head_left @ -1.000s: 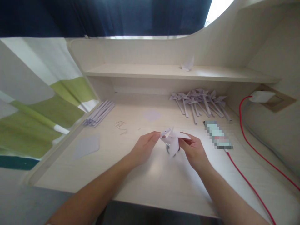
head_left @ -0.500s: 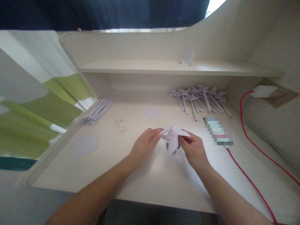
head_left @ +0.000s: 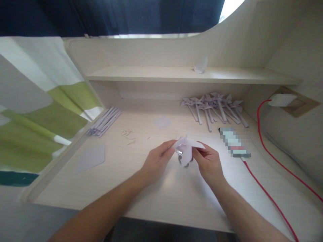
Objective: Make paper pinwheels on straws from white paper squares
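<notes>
A small folded piece of pale lilac paper (head_left: 188,148), shaped like a pinwheel head, is held above the desk between both hands. My left hand (head_left: 157,161) pinches its left flap with thumb and fingertips. My right hand (head_left: 208,163) grips its right side. Beneath the paper a small dark metal tool (head_left: 180,158), perhaps scissors, lies partly hidden on the wooden desk (head_left: 161,198).
Finished paper pinwheels (head_left: 214,109) lie at the back right, and a bundle of rolled paper sticks (head_left: 104,121) at the left. Loose paper sheets (head_left: 92,156) and scraps, a phone (head_left: 234,143) on a red cable (head_left: 267,195), and a shelf (head_left: 186,74) with a folded paper.
The hands stay in nearly the same place; my left fingers have shifted slightly on the paper's left flap. The camera view has tilted a little.
</notes>
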Tool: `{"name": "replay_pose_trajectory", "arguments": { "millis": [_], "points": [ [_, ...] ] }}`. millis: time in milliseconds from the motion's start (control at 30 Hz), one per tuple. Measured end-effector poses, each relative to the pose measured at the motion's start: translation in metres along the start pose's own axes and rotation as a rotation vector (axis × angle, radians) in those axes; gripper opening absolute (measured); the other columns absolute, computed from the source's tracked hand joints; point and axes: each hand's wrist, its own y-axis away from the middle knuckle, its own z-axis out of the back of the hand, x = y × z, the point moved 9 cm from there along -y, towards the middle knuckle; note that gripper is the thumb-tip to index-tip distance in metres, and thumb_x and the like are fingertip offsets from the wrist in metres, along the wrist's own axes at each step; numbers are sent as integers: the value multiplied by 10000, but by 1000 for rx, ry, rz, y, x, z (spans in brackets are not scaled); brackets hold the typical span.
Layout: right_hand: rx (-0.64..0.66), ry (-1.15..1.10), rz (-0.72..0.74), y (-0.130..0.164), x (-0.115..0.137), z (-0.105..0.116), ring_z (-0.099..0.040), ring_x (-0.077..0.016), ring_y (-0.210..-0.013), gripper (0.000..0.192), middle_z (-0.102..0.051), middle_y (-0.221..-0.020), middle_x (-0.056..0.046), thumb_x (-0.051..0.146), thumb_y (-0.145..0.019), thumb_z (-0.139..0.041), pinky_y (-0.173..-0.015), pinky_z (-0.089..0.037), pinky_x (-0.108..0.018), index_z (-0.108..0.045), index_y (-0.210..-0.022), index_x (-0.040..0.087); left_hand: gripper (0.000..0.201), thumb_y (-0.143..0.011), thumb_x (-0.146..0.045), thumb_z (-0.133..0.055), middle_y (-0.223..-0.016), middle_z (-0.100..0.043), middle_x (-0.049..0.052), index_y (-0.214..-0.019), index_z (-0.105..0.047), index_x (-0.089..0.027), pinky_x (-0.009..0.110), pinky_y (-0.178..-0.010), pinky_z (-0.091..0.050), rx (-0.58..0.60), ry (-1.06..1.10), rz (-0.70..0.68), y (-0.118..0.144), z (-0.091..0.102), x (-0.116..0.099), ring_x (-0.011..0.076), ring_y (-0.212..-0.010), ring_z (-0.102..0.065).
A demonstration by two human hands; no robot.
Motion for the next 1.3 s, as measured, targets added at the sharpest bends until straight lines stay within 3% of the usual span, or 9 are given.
{"name": "replay_pose_trajectory", "arguments": {
  "millis": [400, 867, 1067, 1300],
  "points": [
    [-29, -115, -107, -2, -9, 0, -579, -160, -585, 257, -649, -607, -5, 450, -837, -813, -560, -461, -272, -786, -791, 198, 400, -1048, -424, -523, -1385, -701, 45, -1380, -670, -256, 384, -1155, -455, -1, 28, 13, 0, -2, 2, 237, -1262, -645],
    [-3, -66, -33, 1, -5, -2, -559, -152, -601, 272, -594, -614, 7, 411, -885, -771, -567, -440, -274, -739, -729, 190, 393, -1056, -393, -511, -1432, -677, 29, -1399, -662, -277, 392, -1195, -432, 37, -9, -79, 1, -7, -4, 229, -1325, -623],
    [-8, -39, -16, 3, -6, -1, -543, -147, -615, 283, -622, -664, 1, 386, -917, -749, -578, -416, -282, -701, -718, 190, 413, -1054, -403, -507, -1397, -701, 58, -1408, -656, -251, 402, -1135, -486, -27, -93, -84, 4, -6, 0, 238, -1273, -658],
    [17, -58, -2, 2, -5, -3, -549, -149, -637, 278, -612, -660, 5, 362, -907, -758, -595, -420, -282, -678, -701, 192, 422, -1070, -386, -467, -1430, -678, 53, -1441, -624, -262, 378, -1140, -467, 27, -71, -114, 3, -13, -7, 232, -1291, -644]
  ]
}}
